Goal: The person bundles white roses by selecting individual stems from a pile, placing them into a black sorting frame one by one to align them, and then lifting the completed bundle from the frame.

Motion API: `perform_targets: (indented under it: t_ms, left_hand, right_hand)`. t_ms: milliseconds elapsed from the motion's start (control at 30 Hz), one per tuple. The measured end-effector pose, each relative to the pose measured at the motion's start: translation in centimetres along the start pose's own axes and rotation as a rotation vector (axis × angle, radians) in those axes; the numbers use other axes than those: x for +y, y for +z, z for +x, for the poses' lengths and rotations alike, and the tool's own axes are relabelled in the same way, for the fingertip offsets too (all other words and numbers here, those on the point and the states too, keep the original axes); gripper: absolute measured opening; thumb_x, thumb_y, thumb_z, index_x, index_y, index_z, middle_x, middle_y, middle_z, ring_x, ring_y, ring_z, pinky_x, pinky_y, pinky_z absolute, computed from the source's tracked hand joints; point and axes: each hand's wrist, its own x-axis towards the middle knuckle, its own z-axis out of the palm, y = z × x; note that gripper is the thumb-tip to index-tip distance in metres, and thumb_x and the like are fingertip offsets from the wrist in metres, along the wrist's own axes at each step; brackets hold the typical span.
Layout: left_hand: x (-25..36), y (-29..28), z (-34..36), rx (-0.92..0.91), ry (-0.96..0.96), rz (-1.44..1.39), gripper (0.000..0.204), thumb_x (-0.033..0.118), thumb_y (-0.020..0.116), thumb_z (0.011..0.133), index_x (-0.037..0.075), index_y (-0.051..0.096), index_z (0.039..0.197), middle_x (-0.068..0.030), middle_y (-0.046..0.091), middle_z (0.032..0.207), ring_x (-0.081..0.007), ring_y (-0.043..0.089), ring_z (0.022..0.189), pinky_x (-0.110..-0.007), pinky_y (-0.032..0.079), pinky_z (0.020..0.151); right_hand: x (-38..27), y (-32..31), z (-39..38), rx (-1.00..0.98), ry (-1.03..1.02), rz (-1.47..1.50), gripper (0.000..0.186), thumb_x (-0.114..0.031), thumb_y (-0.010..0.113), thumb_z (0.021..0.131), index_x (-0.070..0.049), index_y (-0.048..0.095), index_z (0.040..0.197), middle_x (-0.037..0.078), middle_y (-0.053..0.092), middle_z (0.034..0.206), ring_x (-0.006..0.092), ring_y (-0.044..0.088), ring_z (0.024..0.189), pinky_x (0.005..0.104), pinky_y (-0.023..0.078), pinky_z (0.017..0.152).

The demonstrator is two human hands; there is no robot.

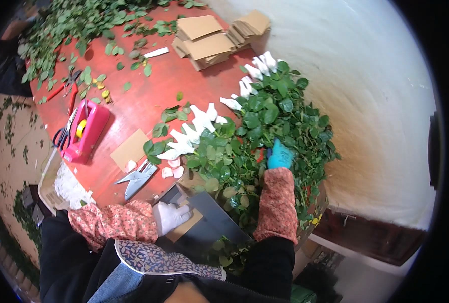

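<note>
In the head view, low centre, the white-gloved left hand (172, 218) lies on a brown cardboard piece (185, 227) at a dark grey tray (218, 214); fingers are partly bent, can't tell whether they grip it. Right hand (280, 156), in a blue glove, is in among the leafy stems (270, 112); fingertips hidden by leaves, can't tell if it's clenched, released or grasping. Both forearms wear floral sleeve covers (277, 204). Stems lie at the right side of the red table (151, 93), white-wrapped heads (202, 120) pointing to upper left in 2 main groups. Left of the near group: 1 flat cardboard sheet (128, 149), a grey-handled cutting tool (139, 181), pale pink petals (173, 170) just beside it. Further left: pink tape dispenser (96, 132) with a yellow roll (81, 128), dark-handled scissors (61, 138) against it. Red-handled pruners (71, 92) sit above the dispenser. Far side: stacked cardboard pieces (204, 36), right of a heap of loose leafy cuttings (78, 31).
</note>
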Motion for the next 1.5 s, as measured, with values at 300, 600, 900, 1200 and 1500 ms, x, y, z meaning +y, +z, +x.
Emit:
perform_targets:
  t_ms: [300,600,900,1200,1500]
  left_hand:
    - [0.0,-1.0,-0.1,0.026,0.027,-0.008,0.050,0.016,0.065,0.076,0.024,0.052,0.123,-0.0065,0.050,0.113,-0.0289,0.063,0.076,-0.038,0.053,0.055]
    - [0.2,-2.5,0.1,-0.108,0.052,-0.075,0.051,0.011,0.066,0.075,0.020,0.053,0.124,-0.0108,0.046,0.137,-0.0318,0.066,0.086,-0.043,0.055,0.072]
    - [0.4,-3.1,-0.4,-0.109,0.061,-0.019,0.063,0.017,0.076,0.071,0.017,0.050,0.129,-0.0081,0.043,0.141,-0.0296,0.066,0.084,-0.041,0.055,0.067]
    - [-1.9,-0.1,-0.1,0.015,0.083,-0.248,0.042,0.018,0.064,0.080,0.015,0.057,0.121,-0.0118,0.054,0.124,-0.0280,0.067,0.075,-0.040,0.055,0.061]
    - [-3.5,-5.0,1.7,-0.329,0.172,-0.274,0.057,0.019,0.072,0.076,0.018,0.057,0.131,-0.0069,0.044,0.144,-0.0250,0.062,0.105,-0.033,0.052,0.087]
  right_hand:
    - [1.7,-11.5,-9.9,0.402,-0.174,0.481,0.041,-0.007,0.062,0.081,-0.005,0.061,0.122,0.018,0.065,0.108,0.0359,0.063,0.093,0.0400,0.050,0.078]
    - [2.5,-12.8,-21.2,0.426,-0.268,0.734,0.053,0.009,0.057,0.071,-0.003,0.060,0.122,0.018,0.063,0.103,0.0337,0.061,0.092,0.0377,0.049,0.077]
    - [2.1,-13.3,-26.5,0.813,-0.192,0.399,0.015,-0.006,0.064,0.081,-0.005,0.069,0.095,0.010,0.064,0.078,0.0313,0.058,0.070,0.0401,0.044,0.061]
    - [-1.6,-11.1,-36.3,0.724,-0.018,0.496,0.014,-0.014,0.064,0.086,-0.006,0.071,0.094,0.009,0.059,0.079,0.0311,0.052,0.072,0.0431,0.038,0.065]
    - [-10.3,-5.3,-45.9,0.013,-0.052,0.546,0.044,-0.002,0.063,0.070,-0.011,0.067,0.112,0.011,0.063,0.103,0.0341,0.059,0.084,0.0436,0.047,0.069]
